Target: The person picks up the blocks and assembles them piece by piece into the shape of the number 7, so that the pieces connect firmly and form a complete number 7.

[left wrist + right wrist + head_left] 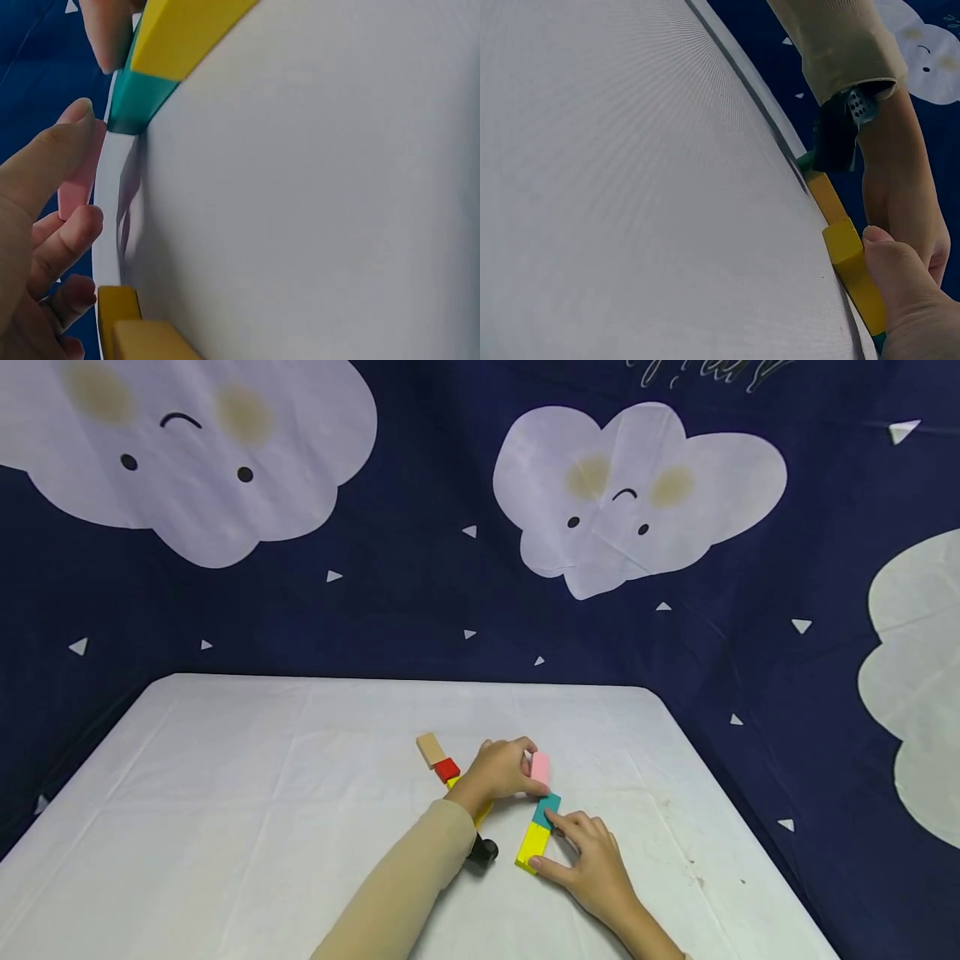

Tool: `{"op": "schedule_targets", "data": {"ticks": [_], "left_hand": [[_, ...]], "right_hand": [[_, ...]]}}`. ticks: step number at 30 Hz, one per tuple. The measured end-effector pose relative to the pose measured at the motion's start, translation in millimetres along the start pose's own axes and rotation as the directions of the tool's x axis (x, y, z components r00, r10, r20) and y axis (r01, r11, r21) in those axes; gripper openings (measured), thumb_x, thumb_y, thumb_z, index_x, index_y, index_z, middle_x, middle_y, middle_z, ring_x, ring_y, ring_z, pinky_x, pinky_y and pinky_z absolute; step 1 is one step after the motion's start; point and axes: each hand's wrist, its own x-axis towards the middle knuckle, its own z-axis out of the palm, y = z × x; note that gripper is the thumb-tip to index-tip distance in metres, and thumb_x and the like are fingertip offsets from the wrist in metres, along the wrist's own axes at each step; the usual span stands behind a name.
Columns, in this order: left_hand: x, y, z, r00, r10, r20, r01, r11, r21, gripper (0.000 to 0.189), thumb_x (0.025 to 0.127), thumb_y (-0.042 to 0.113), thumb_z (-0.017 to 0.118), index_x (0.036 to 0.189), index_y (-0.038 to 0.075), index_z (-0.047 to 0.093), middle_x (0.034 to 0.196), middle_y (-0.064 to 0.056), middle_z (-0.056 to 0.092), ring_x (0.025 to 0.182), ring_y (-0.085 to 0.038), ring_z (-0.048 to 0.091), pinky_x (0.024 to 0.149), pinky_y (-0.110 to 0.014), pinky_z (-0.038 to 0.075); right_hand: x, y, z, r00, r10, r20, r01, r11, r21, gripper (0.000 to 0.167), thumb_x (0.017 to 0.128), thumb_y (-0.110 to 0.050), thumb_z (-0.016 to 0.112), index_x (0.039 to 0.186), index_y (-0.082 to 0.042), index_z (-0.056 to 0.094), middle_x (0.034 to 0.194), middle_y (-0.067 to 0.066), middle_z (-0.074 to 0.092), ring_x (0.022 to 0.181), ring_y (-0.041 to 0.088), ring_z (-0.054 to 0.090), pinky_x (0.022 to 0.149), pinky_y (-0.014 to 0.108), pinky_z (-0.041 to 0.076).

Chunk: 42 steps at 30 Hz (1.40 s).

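Note:
My left hand (501, 770) pinches a pink block (540, 768) between thumb and fingers. In the left wrist view, the pink block (81, 180) tilts beside the far end of a teal block (139, 103); contact between the two is hard to tell. The teal block (547, 811) lies end to end with a yellow block (533, 846) on the white table. My right hand (594, 867) holds this pair, thumb at the yellow block's near end and forefinger at the teal one. In the right wrist view, the thumb presses the yellow block (853, 274).
A second row of blocks runs under my left wrist, partly hidden: a plain wooden block (431, 750), a red block (447, 769) and yellow pieces (483, 814). A black wrist camera (483, 852) hangs below the left sleeve. Behind the white table (225, 827) hangs a dark blue cloud-print cloth (420, 602).

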Motion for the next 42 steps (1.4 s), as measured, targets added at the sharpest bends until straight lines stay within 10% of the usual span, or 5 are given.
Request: {"op": "schedule_targets", "data": {"ticks": [17, 42], "left_hand": [[8.9, 7.8, 11.3, 0.999, -0.031, -0.042, 0.030, 0.999, -0.016, 0.064, 0.076, 0.047, 0.084, 0.127, 0.016, 0.059, 0.072, 0.011, 0.060, 0.071, -0.007, 0.053, 0.088, -0.032, 0.033], [14.3, 9.2, 12.4, 0.994, -0.078, 0.072, 0.079, 0.997, -0.001, 0.059, 0.079, 0.046, 0.081, 0.129, 0.022, 0.061, 0.070, 0.006, 0.060, 0.082, -0.014, 0.052, 0.085, -0.033, 0.034]], "right_hand": [[1.0, 3, 1, 1.000, -0.007, -0.004, 0.007, 1.000, -0.003, 0.072, 0.071, -0.059, 0.081, 0.131, -0.022, 0.066, 0.104, -0.015, 0.062, 0.093, 0.001, 0.045, 0.083, 0.034, 0.040], [0.1, 5, 4, 1.000, -0.016, -0.013, 0.016, 1.000, -0.007, 0.072, 0.071, -0.058, 0.082, 0.131, -0.022, 0.066, 0.105, -0.014, 0.062, 0.093, 0.001, 0.045, 0.083, 0.034, 0.040]]}}
